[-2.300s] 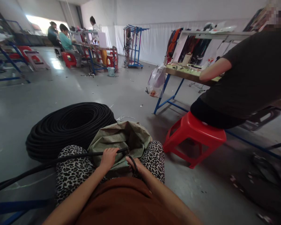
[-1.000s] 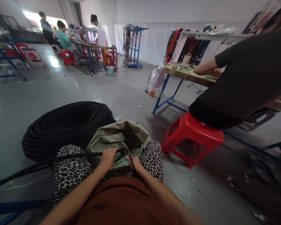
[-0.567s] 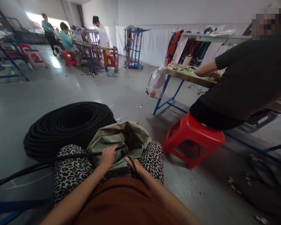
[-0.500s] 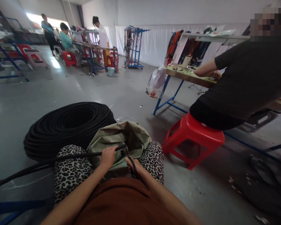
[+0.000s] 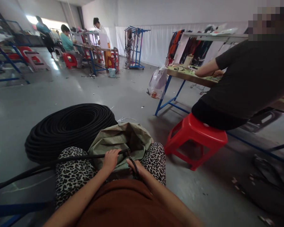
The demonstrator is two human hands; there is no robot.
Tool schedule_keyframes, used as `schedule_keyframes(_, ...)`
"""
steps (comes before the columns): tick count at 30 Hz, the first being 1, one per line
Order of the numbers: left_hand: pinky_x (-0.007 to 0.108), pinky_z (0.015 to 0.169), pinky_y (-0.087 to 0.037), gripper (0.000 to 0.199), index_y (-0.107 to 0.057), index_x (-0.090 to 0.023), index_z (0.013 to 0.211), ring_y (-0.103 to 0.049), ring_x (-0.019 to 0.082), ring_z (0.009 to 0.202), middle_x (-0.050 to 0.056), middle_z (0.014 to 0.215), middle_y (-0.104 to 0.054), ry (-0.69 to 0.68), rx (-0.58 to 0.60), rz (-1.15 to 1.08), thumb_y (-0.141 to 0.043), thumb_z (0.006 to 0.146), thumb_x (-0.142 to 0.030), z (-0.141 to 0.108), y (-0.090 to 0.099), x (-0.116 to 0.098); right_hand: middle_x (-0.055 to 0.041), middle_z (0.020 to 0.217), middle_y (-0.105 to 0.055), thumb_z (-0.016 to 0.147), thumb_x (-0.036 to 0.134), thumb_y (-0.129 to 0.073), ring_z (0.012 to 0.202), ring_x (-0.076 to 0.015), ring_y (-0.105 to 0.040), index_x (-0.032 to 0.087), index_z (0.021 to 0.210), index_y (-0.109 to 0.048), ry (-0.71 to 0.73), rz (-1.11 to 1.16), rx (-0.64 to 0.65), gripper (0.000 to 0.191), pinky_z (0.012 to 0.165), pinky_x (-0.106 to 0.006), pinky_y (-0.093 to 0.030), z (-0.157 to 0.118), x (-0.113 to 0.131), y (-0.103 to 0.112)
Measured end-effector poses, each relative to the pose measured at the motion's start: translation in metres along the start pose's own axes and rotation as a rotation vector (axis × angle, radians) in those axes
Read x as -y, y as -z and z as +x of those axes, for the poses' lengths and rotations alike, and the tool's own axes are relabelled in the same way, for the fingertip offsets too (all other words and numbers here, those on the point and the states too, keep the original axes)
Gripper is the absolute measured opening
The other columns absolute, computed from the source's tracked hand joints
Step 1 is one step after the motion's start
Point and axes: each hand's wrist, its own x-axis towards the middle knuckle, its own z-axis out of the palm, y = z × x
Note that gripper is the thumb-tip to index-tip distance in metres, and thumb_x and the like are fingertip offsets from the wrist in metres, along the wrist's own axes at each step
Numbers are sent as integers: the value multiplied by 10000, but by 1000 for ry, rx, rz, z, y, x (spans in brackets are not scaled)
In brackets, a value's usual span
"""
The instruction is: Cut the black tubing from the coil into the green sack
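My left hand (image 5: 111, 160) is closed around a thick black cord (image 5: 80, 158), which runs in from the lower left across my lap. The cord's end pokes out past my fingers over the mouth of a green woven sack (image 5: 104, 135) between my knees. In my right hand (image 5: 135, 166) is a pair of scissors (image 5: 133, 164) with dark handles. Their blades stand at the cord's end; whether they touch it I cannot tell. A large coil of black cord (image 5: 47, 135) lies on the floor beyond my left knee. The sack's inside is mostly in shadow.
A red stool (image 5: 198, 132) with a seated person (image 5: 251, 78) is close on my right, at a workbench (image 5: 186, 75). A plastic bag (image 5: 158, 83) hangs from the bench. A blue metal bar (image 5: 16, 208) crosses the lower left. Other people work at farther tables.
The cord's end has shifted slightly right and down, to the scissor blades. My left hand moved a little with it, while my right hand stayed almost in place.
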Motion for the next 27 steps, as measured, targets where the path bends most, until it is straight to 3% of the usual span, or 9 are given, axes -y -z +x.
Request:
schedule_keyframes(9,345,904,-380,377,-599,-244,1220,-571,206,1059,61,1173,-673,-36,32,26,-424,897,-163,0,1,1,8,549,-511,861,566,-555,458,-110,-489,145,729,-574,-16,-25,-25,442,448,-211,-405,-1,2,-1)
schedule_keyframes(18,388,899,-372,432,-606,-297,1242,-575,224,1036,66,1128,-682,-23,-29,111,-411,889,-145,-1,-2,3,2,480,-490,883,547,-516,427,-104,-482,148,593,-563,54,-190,-162,495,433,-198,-370,-8,9,-1)
schedule_keyframes(27,380,882,-403,385,-636,-237,1183,-606,227,1018,83,1108,-698,-45,-66,124,-383,902,-164,-3,-4,9,-14,488,-506,907,513,-495,476,-117,-514,145,547,-572,90,-367,-220,521,464,-200,-356,-17,17,1)
